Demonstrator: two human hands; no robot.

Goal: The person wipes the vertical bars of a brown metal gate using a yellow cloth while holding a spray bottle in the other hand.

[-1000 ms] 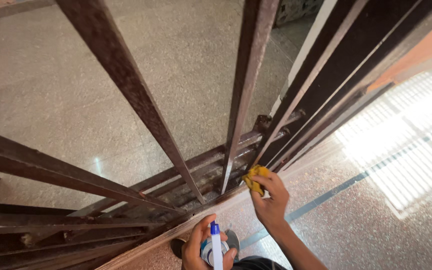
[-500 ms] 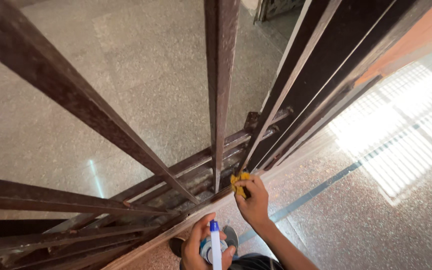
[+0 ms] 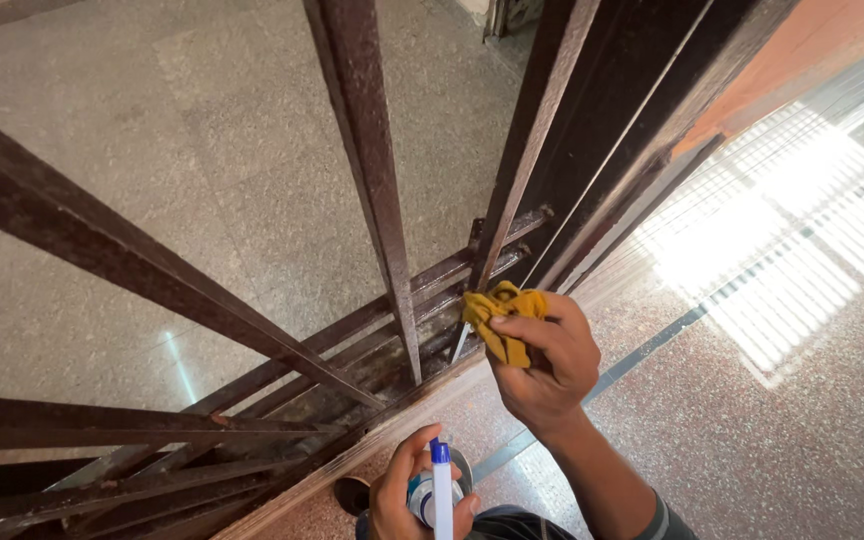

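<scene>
Gripping a crumpled yellow cloth in our right hand, fingers clenched around it, we hold it against the foot of a rusty upright bar where that bar meets the gate's bottom rail; our left hand is closed around a spray bottle with a blue-and-white nozzle, low and near our body, just clear of the threshold strip; we judge the wipe goes best with the cloth pressed flat round the bar's base and drawn along the metal, working into the joint; a speckled stone floor lies to our right, with a sunlit patch on it.
</scene>
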